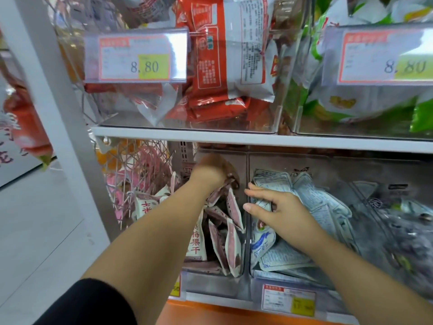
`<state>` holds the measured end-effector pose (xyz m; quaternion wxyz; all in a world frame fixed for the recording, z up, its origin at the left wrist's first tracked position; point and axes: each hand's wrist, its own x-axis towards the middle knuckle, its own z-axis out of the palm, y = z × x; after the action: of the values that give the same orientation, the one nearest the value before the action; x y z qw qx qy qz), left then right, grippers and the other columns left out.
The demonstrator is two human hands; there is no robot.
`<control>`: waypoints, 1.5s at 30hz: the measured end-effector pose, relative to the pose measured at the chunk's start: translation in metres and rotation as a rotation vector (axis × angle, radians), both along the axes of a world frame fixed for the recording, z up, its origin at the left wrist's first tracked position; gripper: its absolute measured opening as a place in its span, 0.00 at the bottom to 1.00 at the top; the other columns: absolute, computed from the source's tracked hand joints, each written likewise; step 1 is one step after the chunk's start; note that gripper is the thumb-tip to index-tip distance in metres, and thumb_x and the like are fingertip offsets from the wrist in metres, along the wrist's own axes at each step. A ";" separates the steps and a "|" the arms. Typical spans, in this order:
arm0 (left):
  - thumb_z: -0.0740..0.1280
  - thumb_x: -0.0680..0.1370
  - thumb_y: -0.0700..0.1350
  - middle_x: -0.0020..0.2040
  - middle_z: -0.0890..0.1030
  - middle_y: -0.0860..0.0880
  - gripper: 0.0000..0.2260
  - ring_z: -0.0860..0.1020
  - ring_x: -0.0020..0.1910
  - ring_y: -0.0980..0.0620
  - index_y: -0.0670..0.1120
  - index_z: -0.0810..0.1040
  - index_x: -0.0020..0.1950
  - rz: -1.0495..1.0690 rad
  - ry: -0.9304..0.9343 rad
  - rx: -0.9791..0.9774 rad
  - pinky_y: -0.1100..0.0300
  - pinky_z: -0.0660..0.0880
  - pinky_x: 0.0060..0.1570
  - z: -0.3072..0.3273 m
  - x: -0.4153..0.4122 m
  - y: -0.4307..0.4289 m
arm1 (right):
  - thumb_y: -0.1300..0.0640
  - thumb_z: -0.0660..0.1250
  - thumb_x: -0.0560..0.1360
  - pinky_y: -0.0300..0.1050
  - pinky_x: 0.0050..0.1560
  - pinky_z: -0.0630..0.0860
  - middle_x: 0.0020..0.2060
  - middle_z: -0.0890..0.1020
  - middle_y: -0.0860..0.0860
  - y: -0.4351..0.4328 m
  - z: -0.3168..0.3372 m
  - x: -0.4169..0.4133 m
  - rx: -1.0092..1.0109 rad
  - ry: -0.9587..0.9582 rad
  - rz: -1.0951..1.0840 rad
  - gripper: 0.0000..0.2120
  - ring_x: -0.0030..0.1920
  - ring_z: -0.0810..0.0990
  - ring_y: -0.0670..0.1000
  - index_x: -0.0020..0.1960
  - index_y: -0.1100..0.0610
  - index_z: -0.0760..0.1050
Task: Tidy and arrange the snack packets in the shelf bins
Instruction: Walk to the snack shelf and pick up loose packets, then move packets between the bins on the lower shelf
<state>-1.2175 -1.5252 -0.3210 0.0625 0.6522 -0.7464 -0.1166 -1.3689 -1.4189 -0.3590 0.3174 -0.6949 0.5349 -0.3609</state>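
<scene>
My left hand (209,171) reaches deep into the left clear bin (210,283) on the lower shelf and grips a bunch of maroon-and-white snack packets (228,202) near the bin's back. More of these packets stand upright below it. My right hand (278,211) lies in the neighbouring bin (257,287), fingers stretched toward the divider, thumb curled round a white-and-blue packet (262,204). Several white-and-blue packets (321,207) are piled loosely under and behind that hand.
The upper shelf (234,138) carries clear bins of red-and-white packets (225,66) and green-and-white packets (351,106), each with an 8.80 price tag. A wire basket (140,174) of pink and white packets hangs at the left, by a white upright post (58,113).
</scene>
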 end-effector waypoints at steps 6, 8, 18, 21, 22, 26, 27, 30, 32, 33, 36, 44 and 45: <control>0.61 0.80 0.42 0.53 0.83 0.45 0.11 0.80 0.49 0.46 0.47 0.82 0.57 0.031 0.394 -0.305 0.60 0.72 0.44 0.026 0.029 0.066 | 0.50 0.68 0.75 0.33 0.61 0.64 0.64 0.75 0.41 0.018 0.015 0.004 -0.002 0.010 -0.048 0.18 0.59 0.73 0.38 0.65 0.44 0.73; 0.64 0.79 0.45 0.48 0.83 0.50 0.09 0.80 0.47 0.53 0.48 0.82 0.55 0.037 0.698 -0.290 0.62 0.73 0.44 0.029 0.039 0.104 | 0.50 0.66 0.76 0.36 0.60 0.68 0.61 0.77 0.44 0.030 0.024 0.008 0.003 -0.165 -0.117 0.17 0.57 0.76 0.41 0.64 0.44 0.71; 0.64 0.79 0.44 0.50 0.81 0.54 0.07 0.78 0.50 0.58 0.57 0.77 0.50 -0.161 0.916 -0.113 0.65 0.73 0.52 0.005 0.033 0.206 | 0.65 0.66 0.75 0.41 0.37 0.81 0.47 0.83 0.61 0.103 0.044 0.019 0.181 -0.702 -0.171 0.21 0.39 0.84 0.54 0.65 0.50 0.68; 0.64 0.79 0.47 0.61 0.76 0.55 0.14 0.74 0.59 0.54 0.55 0.72 0.64 -0.152 0.649 -0.168 0.64 0.68 0.55 -0.014 0.034 0.212 | 0.65 0.67 0.76 0.35 0.35 0.78 0.57 0.79 0.59 0.117 0.038 -0.002 0.112 -0.615 -0.271 0.20 0.42 0.83 0.53 0.62 0.47 0.70; 0.63 0.79 0.49 0.66 0.73 0.53 0.17 0.71 0.62 0.52 0.55 0.69 0.69 -0.175 0.496 -0.192 0.63 0.66 0.58 -0.022 0.033 0.213 | 0.64 0.66 0.76 0.35 0.36 0.79 0.60 0.77 0.57 0.120 0.037 -0.013 0.068 -0.571 -0.321 0.20 0.44 0.83 0.52 0.62 0.46 0.70; 0.55 0.80 0.59 0.79 0.47 0.51 0.26 0.51 0.77 0.49 0.56 0.53 0.77 -0.239 0.091 -0.119 0.46 0.53 0.73 -0.044 0.018 0.209 | 0.59 0.65 0.78 0.47 0.51 0.77 0.66 0.73 0.52 0.127 0.033 -0.069 -0.097 -0.253 -0.579 0.23 0.52 0.79 0.52 0.71 0.49 0.65; 0.53 0.80 0.60 0.79 0.42 0.51 0.28 0.48 0.77 0.49 0.56 0.49 0.78 -0.228 0.055 -0.085 0.44 0.49 0.74 -0.046 0.013 0.207 | 0.59 0.64 0.78 0.51 0.53 0.76 0.64 0.74 0.53 0.126 0.031 -0.081 -0.099 -0.232 -0.617 0.24 0.53 0.78 0.55 0.72 0.51 0.63; 0.49 0.80 0.63 0.77 0.34 0.50 0.31 0.45 0.78 0.49 0.54 0.39 0.78 -0.183 -0.005 -0.032 0.44 0.42 0.74 -0.047 0.001 0.199 | 0.60 0.61 0.80 0.55 0.48 0.76 0.55 0.77 0.59 0.117 0.026 -0.115 -0.089 -0.159 -0.713 0.24 0.47 0.79 0.61 0.74 0.54 0.60; 0.46 0.79 0.64 0.77 0.34 0.50 0.32 0.46 0.78 0.48 0.53 0.37 0.77 -0.164 -0.035 -0.033 0.44 0.42 0.73 -0.046 -0.005 0.192 | 0.60 0.59 0.80 0.41 0.32 0.74 0.48 0.78 0.60 0.109 0.022 -0.139 -0.064 -0.106 -0.738 0.24 0.33 0.74 0.54 0.74 0.53 0.59; 0.45 0.79 0.65 0.77 0.34 0.50 0.33 0.47 0.78 0.48 0.53 0.36 0.77 -0.157 -0.050 -0.034 0.43 0.43 0.73 -0.046 -0.007 0.188 | 0.59 0.59 0.80 0.35 0.27 0.68 0.46 0.77 0.57 0.104 0.019 -0.151 -0.044 -0.065 -0.740 0.24 0.30 0.69 0.49 0.75 0.53 0.58; 0.45 0.78 0.65 0.77 0.35 0.50 0.33 0.50 0.77 0.46 0.54 0.35 0.77 -0.146 -0.086 -0.054 0.44 0.48 0.73 -0.045 -0.012 0.182 | 0.58 0.61 0.79 0.41 0.38 0.72 0.66 0.70 0.58 0.093 0.013 -0.177 0.049 0.143 -0.698 0.25 0.42 0.76 0.52 0.75 0.55 0.61; 0.48 0.77 0.66 0.79 0.42 0.52 0.31 0.48 0.77 0.47 0.59 0.40 0.77 -0.136 -0.031 -0.087 0.46 0.48 0.74 -0.042 -0.017 0.168 | 0.57 0.63 0.79 0.38 0.41 0.72 0.56 0.81 0.53 0.112 0.012 -0.193 0.250 0.497 -0.438 0.16 0.45 0.81 0.50 0.66 0.53 0.74; 0.49 0.77 0.66 0.79 0.44 0.52 0.31 0.47 0.77 0.48 0.60 0.41 0.77 -0.128 -0.017 -0.075 0.45 0.47 0.74 -0.041 -0.017 0.166 | 0.57 0.63 0.79 0.37 0.47 0.72 0.60 0.80 0.51 0.115 0.012 -0.193 0.260 0.503 -0.421 0.16 0.52 0.80 0.50 0.66 0.53 0.74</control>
<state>-1.2346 -1.3589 -0.3623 0.0729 0.6013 -0.7910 -0.0865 -1.5623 -1.3036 -0.3465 0.1801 -0.5904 0.7693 -0.1647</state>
